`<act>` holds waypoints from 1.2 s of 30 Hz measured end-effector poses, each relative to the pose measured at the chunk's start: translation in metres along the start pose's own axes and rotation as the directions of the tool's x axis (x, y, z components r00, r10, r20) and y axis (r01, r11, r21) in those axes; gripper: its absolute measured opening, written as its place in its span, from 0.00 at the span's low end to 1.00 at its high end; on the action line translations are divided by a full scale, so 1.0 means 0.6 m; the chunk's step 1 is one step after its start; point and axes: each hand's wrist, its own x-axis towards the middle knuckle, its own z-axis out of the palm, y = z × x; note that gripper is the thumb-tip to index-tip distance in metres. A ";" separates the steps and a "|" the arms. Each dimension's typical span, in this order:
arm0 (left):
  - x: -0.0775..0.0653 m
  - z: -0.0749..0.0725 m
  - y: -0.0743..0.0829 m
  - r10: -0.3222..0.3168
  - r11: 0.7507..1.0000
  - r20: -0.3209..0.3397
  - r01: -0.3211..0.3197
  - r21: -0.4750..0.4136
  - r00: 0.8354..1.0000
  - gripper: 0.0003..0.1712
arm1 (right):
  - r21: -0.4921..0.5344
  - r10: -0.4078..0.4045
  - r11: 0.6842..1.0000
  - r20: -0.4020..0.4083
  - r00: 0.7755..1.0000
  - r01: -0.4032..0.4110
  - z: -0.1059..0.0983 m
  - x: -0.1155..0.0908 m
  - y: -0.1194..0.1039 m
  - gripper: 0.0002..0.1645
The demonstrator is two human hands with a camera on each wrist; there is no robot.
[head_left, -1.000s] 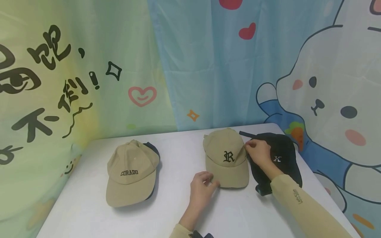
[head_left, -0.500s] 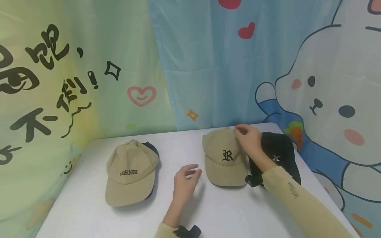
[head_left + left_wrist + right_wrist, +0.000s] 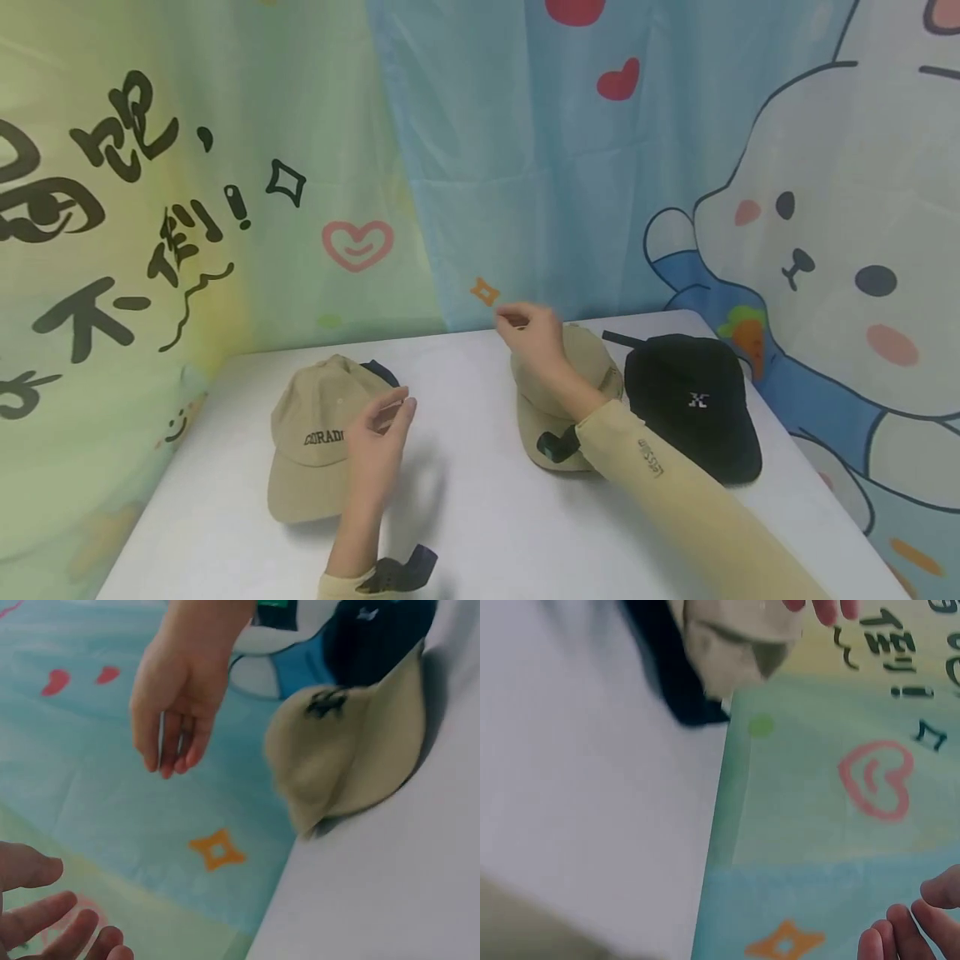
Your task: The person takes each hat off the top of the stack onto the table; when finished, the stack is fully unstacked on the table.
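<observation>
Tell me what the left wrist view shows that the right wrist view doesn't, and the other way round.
Only the left wrist view shows the black cap, the dark emblem on one beige cap, and two red hearts.

Only the right wrist view shows the other beige cap, the dark piece beside it, and a green spot.

Both show the left hand, right hand, white table and orange star. A blurred tan patch in the right wrist view is unclear.

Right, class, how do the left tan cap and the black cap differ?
The left tan cap is light with dark lettering; the black cap, dark with a pale emblem. The left hand partly hides the left tan cap; the right sleeve, the black cap. Both lie on the table.
</observation>
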 end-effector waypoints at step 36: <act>-0.064 -0.193 -0.116 -0.469 0.810 -0.224 0.517 0.277 0.855 0.53 | -0.023 0.259 0.963 0.341 0.904 -0.267 0.279 -0.079 0.029 0.21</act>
